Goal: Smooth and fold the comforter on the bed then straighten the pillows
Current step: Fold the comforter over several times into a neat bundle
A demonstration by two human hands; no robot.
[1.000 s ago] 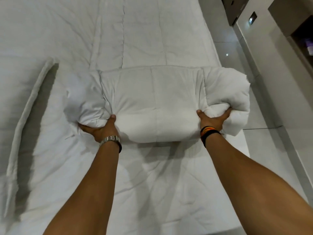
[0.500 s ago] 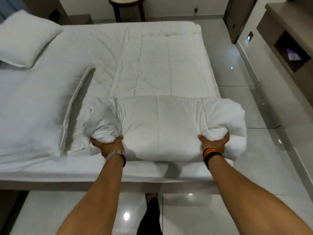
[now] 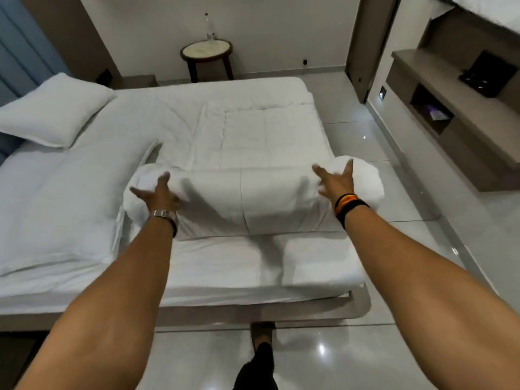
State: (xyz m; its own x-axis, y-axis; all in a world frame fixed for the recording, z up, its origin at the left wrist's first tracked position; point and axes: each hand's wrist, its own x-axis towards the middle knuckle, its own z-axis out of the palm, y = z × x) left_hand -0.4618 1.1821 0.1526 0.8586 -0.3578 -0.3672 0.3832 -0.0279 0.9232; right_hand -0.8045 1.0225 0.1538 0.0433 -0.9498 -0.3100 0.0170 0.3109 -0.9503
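Observation:
A white quilted comforter [image 3: 264, 142] lies across the right part of the bed, its near end rolled over into a thick fold [image 3: 253, 198]. My left hand [image 3: 159, 192] rests flat on the fold's left end, fingers spread. My right hand [image 3: 336, 180] lies on the fold's right end, fingers apart, where the fold bulges past the bed's edge. A white pillow [image 3: 53, 108] sits at the far left, by the blue headboard. The bed's white sheet [image 3: 56, 198] shows to the left and in front of the fold.
A small round side table [image 3: 206, 50] with a bottle on it stands against the far wall. A wooden shelf unit [image 3: 450, 114] runs along the right wall. Glossy floor tiles [image 3: 394, 192] lie between bed and shelf. My leg [image 3: 259, 358] stands at the bed's near edge.
My hands have let go of the fold's underside and now lie open on top of it. The fold has rolled farther up the bed. The camera has pulled back.

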